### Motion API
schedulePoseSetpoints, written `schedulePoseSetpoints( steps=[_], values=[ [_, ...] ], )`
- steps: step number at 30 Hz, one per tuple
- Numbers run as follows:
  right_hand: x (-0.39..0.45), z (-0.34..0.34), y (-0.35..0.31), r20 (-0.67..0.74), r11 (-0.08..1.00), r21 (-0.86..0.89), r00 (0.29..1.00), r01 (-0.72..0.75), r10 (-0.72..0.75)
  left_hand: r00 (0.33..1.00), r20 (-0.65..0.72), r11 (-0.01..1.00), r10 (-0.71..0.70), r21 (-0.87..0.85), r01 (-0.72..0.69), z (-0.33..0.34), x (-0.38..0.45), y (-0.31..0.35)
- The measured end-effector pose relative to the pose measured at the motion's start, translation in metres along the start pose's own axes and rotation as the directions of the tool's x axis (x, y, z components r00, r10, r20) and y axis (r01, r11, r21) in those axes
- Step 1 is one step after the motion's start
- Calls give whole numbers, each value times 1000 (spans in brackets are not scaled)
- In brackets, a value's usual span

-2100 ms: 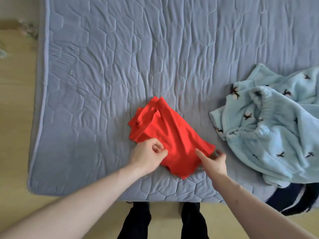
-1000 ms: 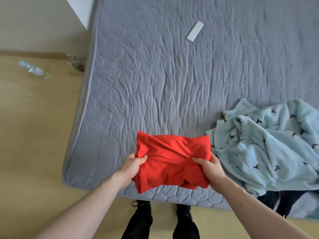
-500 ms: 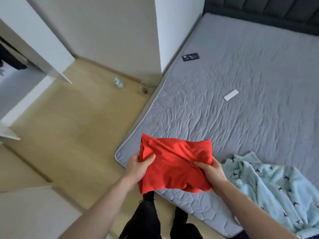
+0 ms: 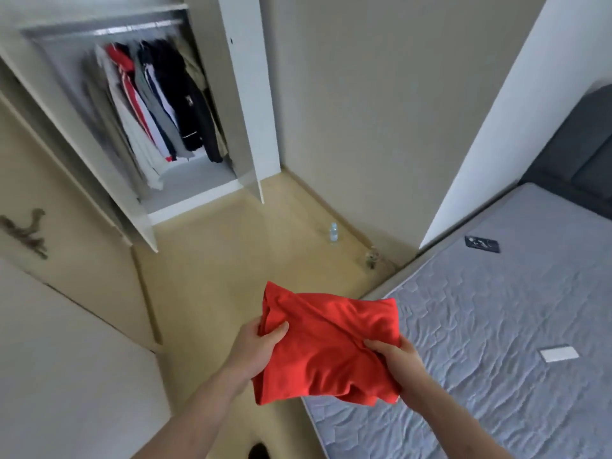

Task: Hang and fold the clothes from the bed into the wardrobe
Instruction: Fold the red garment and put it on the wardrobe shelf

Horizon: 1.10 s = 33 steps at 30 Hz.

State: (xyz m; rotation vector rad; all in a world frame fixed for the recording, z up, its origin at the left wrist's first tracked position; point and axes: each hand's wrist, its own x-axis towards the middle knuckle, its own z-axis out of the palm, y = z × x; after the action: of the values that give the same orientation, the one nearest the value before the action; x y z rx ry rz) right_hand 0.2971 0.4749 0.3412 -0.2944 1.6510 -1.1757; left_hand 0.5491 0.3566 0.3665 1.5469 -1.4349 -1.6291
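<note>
Folded red garment (image 4: 326, 346) held above bed (image 4: 496, 326) corner; wardrobe (image 4: 159, 104) open, clothes hanging.

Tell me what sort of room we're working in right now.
A bedroom, most likely: a bed with a grey quilted mattress, an open wardrobe with hanging clothes, and a folded red garment held in both hands.

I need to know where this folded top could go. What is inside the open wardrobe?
Inside the wardrobe, clothes hang from a rail above a bare grey floor. Anything behind the doors is hidden.
</note>
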Motion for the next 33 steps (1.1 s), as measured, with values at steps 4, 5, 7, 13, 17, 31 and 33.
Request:
schedulePoseSetpoints(
  steps=[4, 5, 7, 13, 17, 31, 33],
  values=[
    [25, 96, -47, 62, 998, -13, 997, 56, -55, 996, -63, 997, 55, -43, -57, -86, 36, 34],
    [31, 120, -58, 74, 997, -16, 995, 73, -72, 995, -76, 996, 68, -52, -73, -108, 45, 42],
    [41, 165, -77, 103, 995, -19, 990, 95, -93, 990, -104, 993, 94, -67, -101, -149, 61, 58],
    [67, 267, -142, 181, 987, -33, 972, 157, -148, 974, -177, 983, 138, -95, -157, -240, 111, 102],
    [93, 319, -197, 252, 975, -60, 948, 215, -193, 960, -227, 976, 161, -109, -190, -283, 153, 133],
    [264, 497, -410, 472, 931, -35, 827, 363, -305, 913, -366, 967, 177, -106, -230, -414, 366, 288],
    [290, 521, -445, 493, 924, -30, 810, 381, -318, 904, -381, 961, 193, -112, -252, -429, 394, 315]
  ],
)
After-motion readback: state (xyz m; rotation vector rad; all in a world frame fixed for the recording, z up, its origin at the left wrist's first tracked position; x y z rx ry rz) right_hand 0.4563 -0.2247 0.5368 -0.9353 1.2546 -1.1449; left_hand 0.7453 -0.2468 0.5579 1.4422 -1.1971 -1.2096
